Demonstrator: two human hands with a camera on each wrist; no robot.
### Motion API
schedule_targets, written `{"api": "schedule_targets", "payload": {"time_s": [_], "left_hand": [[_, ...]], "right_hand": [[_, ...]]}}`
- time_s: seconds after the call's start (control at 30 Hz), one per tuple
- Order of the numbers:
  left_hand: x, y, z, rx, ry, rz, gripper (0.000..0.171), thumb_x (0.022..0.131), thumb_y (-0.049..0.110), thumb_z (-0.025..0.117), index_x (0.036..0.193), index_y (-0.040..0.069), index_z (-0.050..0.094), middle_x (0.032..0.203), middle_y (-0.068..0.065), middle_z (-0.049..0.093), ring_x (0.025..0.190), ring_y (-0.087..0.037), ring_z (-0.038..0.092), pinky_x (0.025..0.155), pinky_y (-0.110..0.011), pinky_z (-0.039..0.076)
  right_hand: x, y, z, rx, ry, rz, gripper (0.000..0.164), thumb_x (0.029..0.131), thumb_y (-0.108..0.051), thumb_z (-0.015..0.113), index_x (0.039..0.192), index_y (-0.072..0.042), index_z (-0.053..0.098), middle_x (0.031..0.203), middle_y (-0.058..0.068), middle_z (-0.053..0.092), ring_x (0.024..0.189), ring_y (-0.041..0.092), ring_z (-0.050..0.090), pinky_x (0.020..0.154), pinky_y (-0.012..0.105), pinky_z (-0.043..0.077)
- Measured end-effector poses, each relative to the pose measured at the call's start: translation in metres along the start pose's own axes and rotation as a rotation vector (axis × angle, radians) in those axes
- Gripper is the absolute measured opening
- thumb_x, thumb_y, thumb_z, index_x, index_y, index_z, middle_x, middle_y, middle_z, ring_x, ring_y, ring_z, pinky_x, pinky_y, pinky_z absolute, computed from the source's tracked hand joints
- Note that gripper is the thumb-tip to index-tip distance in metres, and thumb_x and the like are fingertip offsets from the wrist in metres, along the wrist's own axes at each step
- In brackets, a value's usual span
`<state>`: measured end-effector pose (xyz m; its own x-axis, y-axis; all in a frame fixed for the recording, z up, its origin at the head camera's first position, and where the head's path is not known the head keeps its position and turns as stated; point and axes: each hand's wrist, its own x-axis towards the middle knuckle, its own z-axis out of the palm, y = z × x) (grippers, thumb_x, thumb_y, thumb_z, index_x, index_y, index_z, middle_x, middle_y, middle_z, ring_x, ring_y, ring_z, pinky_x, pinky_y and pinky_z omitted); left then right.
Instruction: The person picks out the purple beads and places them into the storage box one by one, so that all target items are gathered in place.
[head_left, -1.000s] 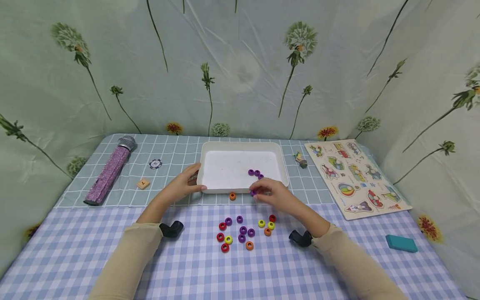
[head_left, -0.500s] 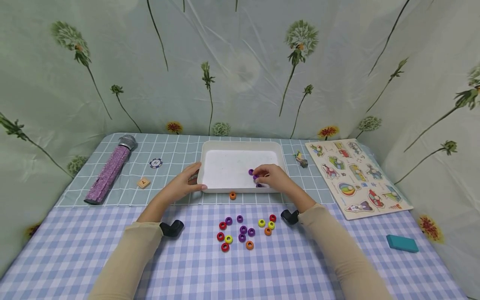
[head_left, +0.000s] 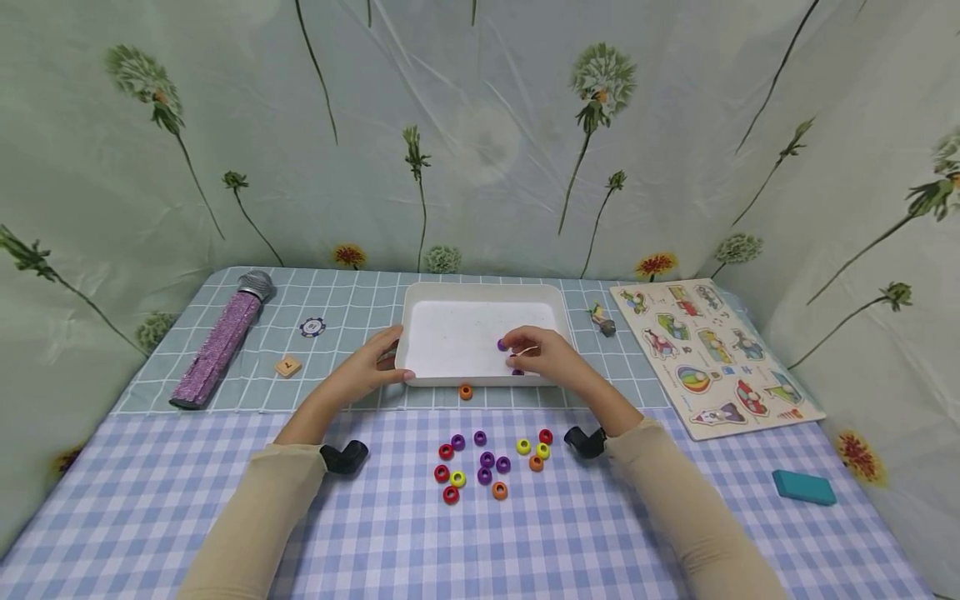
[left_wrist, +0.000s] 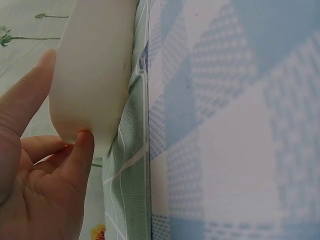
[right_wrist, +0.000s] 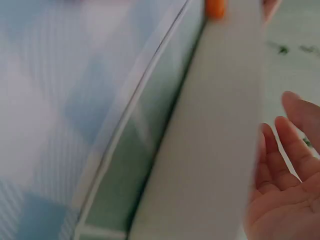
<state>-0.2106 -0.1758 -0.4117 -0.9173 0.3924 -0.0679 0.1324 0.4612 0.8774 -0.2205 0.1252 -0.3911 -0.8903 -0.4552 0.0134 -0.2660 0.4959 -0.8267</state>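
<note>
A shallow white tray stands at the middle of the table. My left hand grips its near left corner, thumb at the front wall and fingers along the side; the left wrist view shows fingertips against the white wall. My right hand is over the tray's right part, thumb and fingers apart, with no bead between them in the right wrist view. A purple bead lies at its fingertips, and another purple bead shows below; the hand partly hides the beads there. An orange bead sits against the tray's front.
Several purple, red, yellow and orange beads lie on the checked cloth in front. A glittery microphone, a poker chip and a wooden tile are left. Right are a small figurine, a puzzle board and a teal block.
My right hand has gone from the tray's front edge, where it held a purple bead, to inside the tray. Its fingers have parted and let the bead go. The left hand stays put.
</note>
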Motion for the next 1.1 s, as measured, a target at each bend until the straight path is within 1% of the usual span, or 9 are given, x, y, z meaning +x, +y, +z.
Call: {"api": "schedule_targets", "payload": {"time_s": [0.07, 0.17, 0.27, 0.43, 0.6, 0.77, 0.9, 1.0, 1.1], "left_hand": [[0.001, 0.000, 0.000, 0.007, 0.000, -0.001, 0.082, 0.070, 0.025, 0.065, 0.133, 0.011, 0.014, 0.135, -0.008, 0.012, 0.119, -0.025, 0.022, 0.091, -0.034, 0.030], [0.001, 0.000, 0.000, 0.008, 0.000, 0.008, 0.081, 0.070, 0.023, 0.065, 0.133, 0.010, 0.014, 0.135, -0.009, 0.012, 0.119, -0.025, 0.022, 0.091, -0.035, 0.030], [0.001, 0.001, 0.001, 0.007, -0.005, 0.015, 0.080, 0.071, 0.020, 0.064, 0.133, 0.010, 0.014, 0.135, -0.009, 0.012, 0.120, -0.025, 0.021, 0.091, -0.035, 0.030], [0.002, 0.001, 0.000, 0.005, -0.008, 0.019, 0.081, 0.071, 0.021, 0.064, 0.133, 0.009, 0.014, 0.135, -0.010, 0.011, 0.120, -0.027, 0.021, 0.091, -0.036, 0.029], [0.001, 0.001, 0.000, -0.023, -0.017, 0.041, 0.083, 0.069, 0.025, 0.065, 0.133, 0.008, 0.014, 0.135, -0.012, 0.011, 0.119, -0.029, 0.020, 0.091, -0.038, 0.028], [0.000, -0.001, 0.000, -0.010, -0.013, 0.034, 0.086, 0.067, 0.031, 0.065, 0.133, 0.009, 0.014, 0.135, -0.011, 0.011, 0.119, -0.028, 0.022, 0.091, -0.036, 0.029], [0.001, -0.001, 0.000, -0.002, -0.009, 0.019, 0.085, 0.068, 0.031, 0.065, 0.133, 0.010, 0.014, 0.135, -0.009, 0.012, 0.119, -0.026, 0.022, 0.091, -0.034, 0.030], [0.000, -0.001, 0.000, 0.002, -0.011, 0.015, 0.084, 0.069, 0.029, 0.065, 0.133, 0.010, 0.015, 0.135, -0.008, 0.012, 0.120, -0.025, 0.022, 0.091, -0.034, 0.030], [0.001, -0.002, 0.000, 0.004, -0.009, 0.014, 0.084, 0.069, 0.029, 0.065, 0.133, 0.011, 0.015, 0.135, -0.008, 0.012, 0.119, -0.025, 0.022, 0.091, -0.034, 0.030]], "right_hand": [[-0.009, -0.005, 0.004, 0.049, -0.022, -0.069, 0.030, 0.075, -0.010, 0.060, 0.103, -0.004, 0.054, 0.101, 0.011, 0.053, 0.087, 0.021, 0.049, 0.078, 0.030, 0.044], [-0.025, -0.014, 0.013, 0.135, -0.095, -0.157, 0.032, 0.074, -0.008, 0.060, 0.103, 0.002, 0.052, 0.101, 0.017, 0.052, 0.089, 0.028, 0.049, 0.081, 0.036, 0.041], [-0.036, -0.013, 0.026, 0.188, -0.188, -0.202, 0.032, 0.075, -0.009, 0.060, 0.103, 0.003, 0.052, 0.100, 0.017, 0.052, 0.088, 0.028, 0.049, 0.079, 0.034, 0.042], [-0.040, -0.002, 0.044, 0.163, -0.310, -0.197, 0.030, 0.075, -0.015, 0.060, 0.103, -0.005, 0.054, 0.099, 0.007, 0.055, 0.086, 0.019, 0.051, 0.075, 0.026, 0.044], [-0.046, -0.008, 0.052, 0.068, -0.364, -0.158, 0.024, 0.075, -0.008, 0.059, 0.099, -0.008, 0.058, 0.095, 0.002, 0.056, 0.082, 0.015, 0.051, 0.072, 0.022, 0.043], [-0.052, -0.025, 0.051, -0.042, -0.356, -0.174, 0.018, 0.076, -0.005, 0.058, 0.093, -0.006, 0.060, 0.089, 0.002, 0.057, 0.077, 0.013, 0.050, 0.068, 0.020, 0.043], [-0.052, -0.034, 0.044, -0.043, -0.330, -0.168, 0.018, 0.077, -0.006, 0.057, 0.094, -0.004, 0.059, 0.090, 0.003, 0.057, 0.077, 0.011, 0.050, 0.068, 0.020, 0.043], [-0.048, -0.036, 0.034, 0.003, -0.266, -0.176, 0.020, 0.077, -0.004, 0.056, 0.096, -0.001, 0.058, 0.092, 0.005, 0.057, 0.080, 0.013, 0.051, 0.070, 0.022, 0.044], [-0.037, -0.028, 0.022, 0.043, -0.160, -0.204, 0.021, 0.076, -0.003, 0.056, 0.097, 0.000, 0.057, 0.092, 0.006, 0.057, 0.082, 0.015, 0.052, 0.073, 0.025, 0.045]]}}
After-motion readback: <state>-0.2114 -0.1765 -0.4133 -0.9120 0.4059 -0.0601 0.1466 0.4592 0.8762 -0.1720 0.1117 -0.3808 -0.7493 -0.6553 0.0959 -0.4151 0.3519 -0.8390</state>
